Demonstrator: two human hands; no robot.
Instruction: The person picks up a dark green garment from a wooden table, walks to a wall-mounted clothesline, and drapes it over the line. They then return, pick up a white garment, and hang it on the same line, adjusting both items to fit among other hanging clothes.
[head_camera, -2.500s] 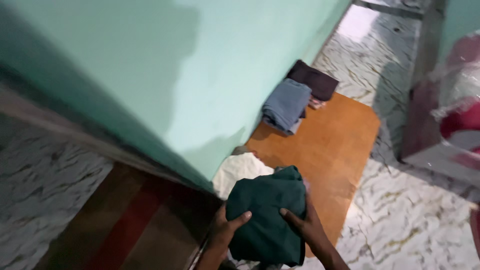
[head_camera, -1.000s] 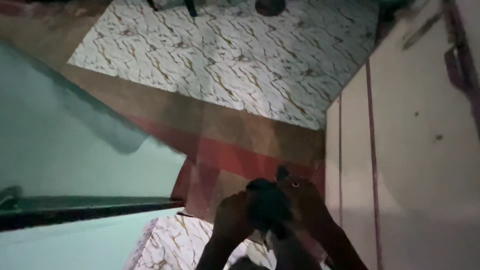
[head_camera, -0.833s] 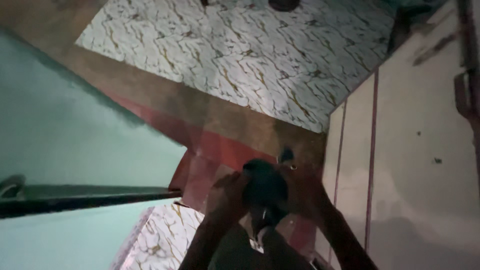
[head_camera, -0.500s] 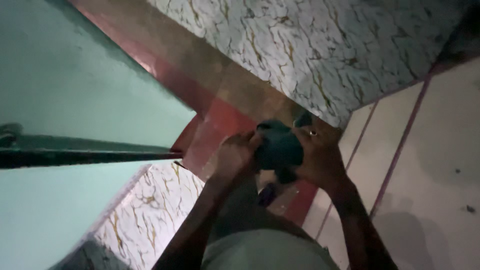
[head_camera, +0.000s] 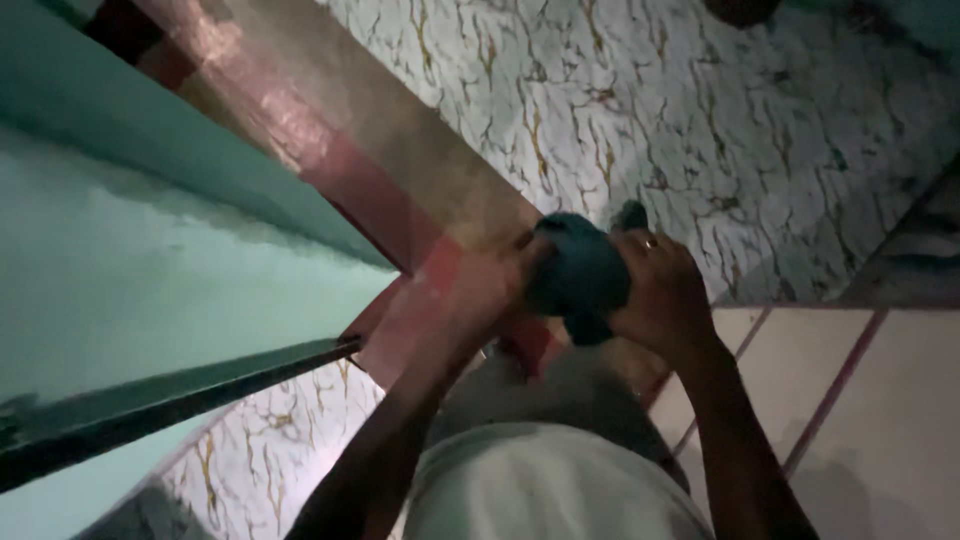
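Cloth: a bunched dark teal cloth (head_camera: 578, 275) sits up at chest height, above the marbled floor (head_camera: 720, 120).
Left hand (head_camera: 480, 290): blurred, grip pressed against the cloth's side.
Right hand (head_camera: 665, 295): fingers curled round it, ring showing.

Both hands, left hand (head_camera: 492, 282) and right hand (head_camera: 662, 290), are gripping a bundled dark teal cloth (head_camera: 580, 272) above the veined marble floor (head_camera: 700, 130), with a mint-green wall (head_camera: 130, 280) standing at left.
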